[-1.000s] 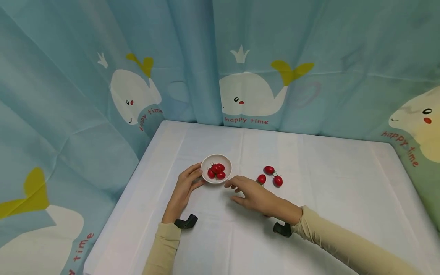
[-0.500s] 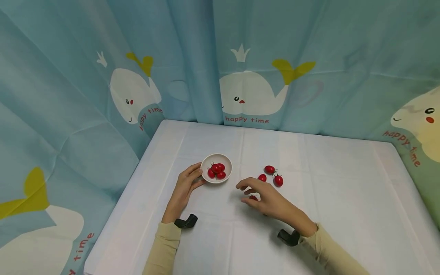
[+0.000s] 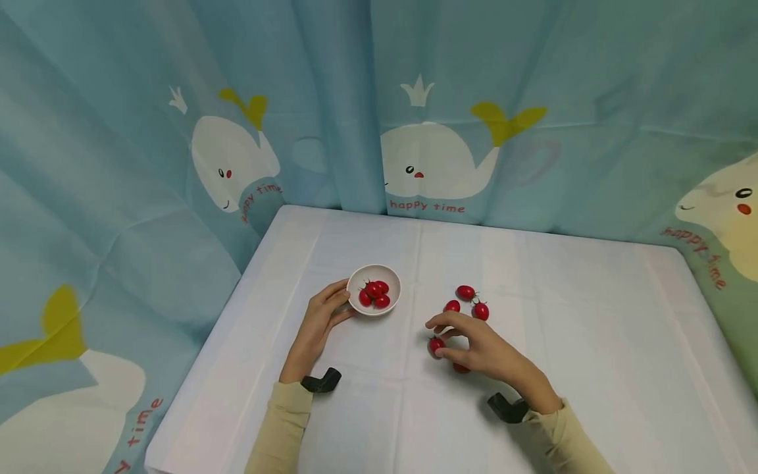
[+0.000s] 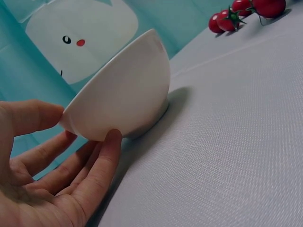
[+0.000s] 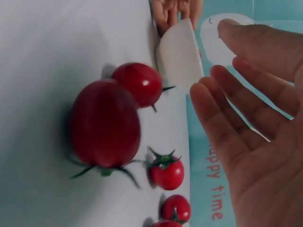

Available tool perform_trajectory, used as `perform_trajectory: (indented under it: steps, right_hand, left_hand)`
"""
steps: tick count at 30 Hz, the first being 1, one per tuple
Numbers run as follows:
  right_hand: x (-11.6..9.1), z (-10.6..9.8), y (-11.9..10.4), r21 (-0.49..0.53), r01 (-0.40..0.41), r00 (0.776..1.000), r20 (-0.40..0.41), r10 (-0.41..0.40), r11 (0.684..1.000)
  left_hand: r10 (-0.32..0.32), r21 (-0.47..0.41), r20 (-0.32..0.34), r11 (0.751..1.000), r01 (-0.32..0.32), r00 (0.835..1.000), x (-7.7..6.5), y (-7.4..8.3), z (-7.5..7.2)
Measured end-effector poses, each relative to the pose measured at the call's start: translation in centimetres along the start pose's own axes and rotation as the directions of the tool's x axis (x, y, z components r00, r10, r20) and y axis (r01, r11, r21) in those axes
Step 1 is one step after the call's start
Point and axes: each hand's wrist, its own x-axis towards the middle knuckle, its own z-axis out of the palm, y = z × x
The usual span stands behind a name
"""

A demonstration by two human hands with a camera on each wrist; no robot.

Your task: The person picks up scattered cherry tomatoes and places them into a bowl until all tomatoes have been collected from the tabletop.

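Right hand [image 3: 476, 345]: empty, fingers loosely extended, poised above the white cloth-covered table [image 3: 355, 415]. Lying directly below the gap between its thumb and fingers is a glossy red oval cherry tomato [image 3: 436, 343] (long axis not determinable); the right wrist view shows no contact. This hand is the nearer. Left hand [image 3: 321, 317]: well to the left, thumb and fingers gripping a smooth, round white bowl [image 4: 128, 85] containing several red tomatoes [image 3: 374, 289].

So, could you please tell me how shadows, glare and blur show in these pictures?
Head view: faint, soft shadow by the right hand; left wrist view: distinct shadow beside the bowl; right wrist view: largest tomato looks slightly blurred, while the tomato behind it carries a small glare spot.
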Motion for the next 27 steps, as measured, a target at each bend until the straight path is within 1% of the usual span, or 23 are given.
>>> perform_trajectory:
  steps: [6,11,17,23,27]
  right_hand:
    - [-0.4,0.2,1.0,-0.056,-0.008,1.0,0.023,0.009,0.998]
    - [-0.4,0.8,1.5,-0.108,-0.006,1.0,0.018,0.009,0.994]
    - [-0.3,1.3,1.6,-0.136,-0.01,1.0,0.02,0.013,0.991]
    - [-0.3,1.6,1.6,-0.221,-0.043,0.999,0.014,0.047,0.974]
    - [-0.4,1.7,1.7,-0.255,-0.063,0.997,0.017,0.07,0.965]
  left_hand:
    - [-0.001,0.003,0.0,1.0,0.001,1.0,0.1,0.0,0.0]
    - [0.001,0.005,0.001,1.0,-0.001,1.0,0.1,-0.2,-0.1]
    - [0.006,0.008,-0.002,1.0,-0.006,1.0,0.1,-0.1,0.0]
    - [0.011,0.026,0.004,1.0,-0.011,1.0,0.1,-0.2,-0.2]
    - [0.008,0.028,0.001,1.0,-0.008,1.0,0.1,-0.3,-0.3]
